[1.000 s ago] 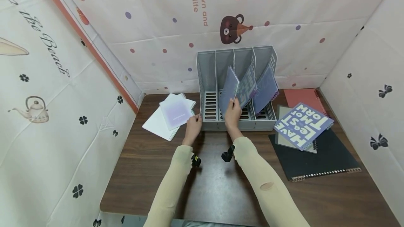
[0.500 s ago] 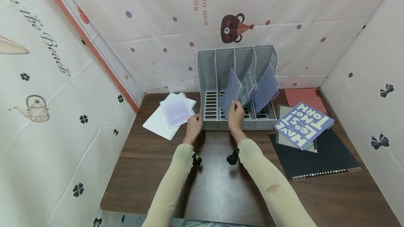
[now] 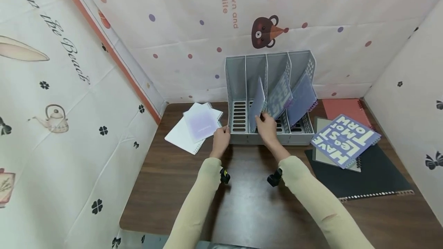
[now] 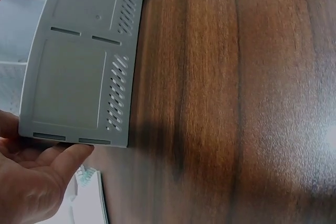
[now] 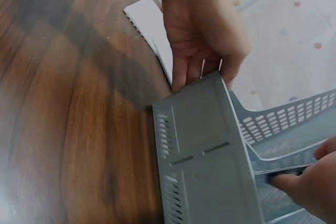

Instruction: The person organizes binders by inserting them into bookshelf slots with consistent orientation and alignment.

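A grey file organizer (image 3: 271, 138) with upright dividers stands at the back of the table. My left hand (image 3: 220, 141) grips its front left corner, thumb on the outer face in the left wrist view, where the organizer's front panel (image 4: 68, 87) shows close up. My right hand (image 3: 268, 129) pinches the near edge of a thin bluish notebook (image 3: 257, 105), standing nearly upright in the second compartment from the left. Two more spiral notebooks lean in the compartments to the right: one with pale lettering (image 3: 279, 96) and a plain blue-violet one (image 3: 302, 97).
Left of the organizer lie white spiral notebooks (image 3: 180, 136) under a lilac one (image 3: 202, 122). To the right are a red notebook (image 3: 346, 110), a blue lettered notebook (image 3: 346, 139) and a large black spiral book (image 3: 373, 176). A printed cloth wall (image 3: 194, 74) rises directly behind.
The head view has shifted slightly. The notebook in my right hand has turned more edge-on and moved a little left within the organizer. My left hand keeps its grip on the corner.
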Tool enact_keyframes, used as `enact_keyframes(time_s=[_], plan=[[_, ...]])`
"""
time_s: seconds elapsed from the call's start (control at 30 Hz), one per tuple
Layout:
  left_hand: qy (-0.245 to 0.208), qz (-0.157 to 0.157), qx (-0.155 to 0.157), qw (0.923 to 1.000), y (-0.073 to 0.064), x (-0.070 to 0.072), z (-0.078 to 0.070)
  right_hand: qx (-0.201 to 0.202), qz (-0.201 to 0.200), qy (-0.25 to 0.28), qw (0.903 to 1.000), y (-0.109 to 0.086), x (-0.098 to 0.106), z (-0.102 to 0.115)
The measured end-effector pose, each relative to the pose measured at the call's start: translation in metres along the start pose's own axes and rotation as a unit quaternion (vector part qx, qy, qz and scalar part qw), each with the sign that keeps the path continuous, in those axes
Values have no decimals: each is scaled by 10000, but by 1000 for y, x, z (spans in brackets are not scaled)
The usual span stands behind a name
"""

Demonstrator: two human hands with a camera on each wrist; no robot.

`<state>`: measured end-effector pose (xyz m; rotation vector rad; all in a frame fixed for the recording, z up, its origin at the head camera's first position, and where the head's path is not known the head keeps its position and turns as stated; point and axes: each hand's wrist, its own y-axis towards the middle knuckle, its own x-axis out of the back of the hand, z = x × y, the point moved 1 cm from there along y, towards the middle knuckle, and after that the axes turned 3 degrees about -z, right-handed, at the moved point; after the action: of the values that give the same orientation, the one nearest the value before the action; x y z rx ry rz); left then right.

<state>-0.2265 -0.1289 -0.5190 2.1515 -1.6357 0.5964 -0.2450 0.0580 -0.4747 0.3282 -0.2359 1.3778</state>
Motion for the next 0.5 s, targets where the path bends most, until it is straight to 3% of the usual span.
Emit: enact_keyframes(time_s=[0.13, 0.3, 0.4, 0.5], plan=[[-181, 91, 108, 9997, -3, -2, 0, -10, 827, -548, 9951, -2, 14, 4], [-240, -4, 157, 9996, -3, 0, 0, 307, 1379, -1227, 9823, 4, 22, 17], [-248, 36, 122, 9996, -1, 1, -2, 308, 1396, -1435, 9793, 8, 27, 24], [-222, 43, 110, 9997, 1, 4, -1, 206, 1085, -1264, 9858, 8, 25, 25]])
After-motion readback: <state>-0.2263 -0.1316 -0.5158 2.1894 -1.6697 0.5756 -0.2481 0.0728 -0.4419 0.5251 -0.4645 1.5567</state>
